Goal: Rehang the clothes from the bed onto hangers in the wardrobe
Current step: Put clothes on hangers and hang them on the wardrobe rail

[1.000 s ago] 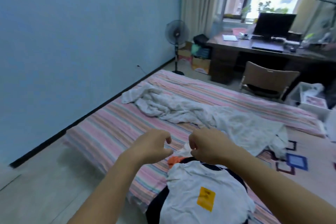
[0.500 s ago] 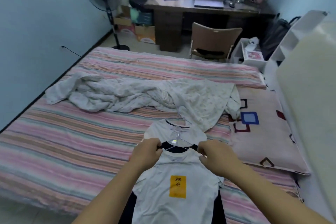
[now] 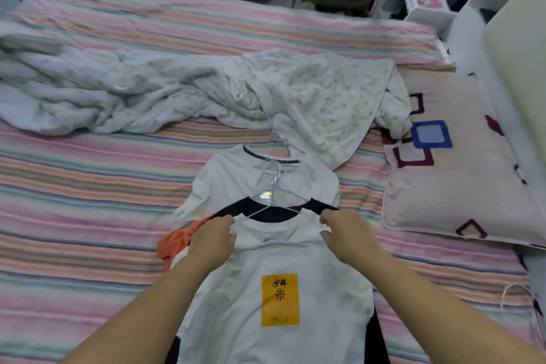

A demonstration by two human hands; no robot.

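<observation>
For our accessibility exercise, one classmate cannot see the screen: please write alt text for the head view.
Both hands, left and right, pinch the shoulders of a white T-shirt with a yellow patch, lying on a pile of clothes on a striped bed. A thin hanger sits at its neckline; a rumpled white blanket and a pillow lie beyond.

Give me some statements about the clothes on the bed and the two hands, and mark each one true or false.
1. Both hands, left hand and right hand, pinch the white shirt at its shoulders. True.
2. The shirt has a green patch. False: the patch is yellow.
3. A hanger lies above the shirt's collar. True.
4. The pillow lies left of the shirt. False: it lies to the right.
5. An orange garment shows beside the left hand. True.
</observation>
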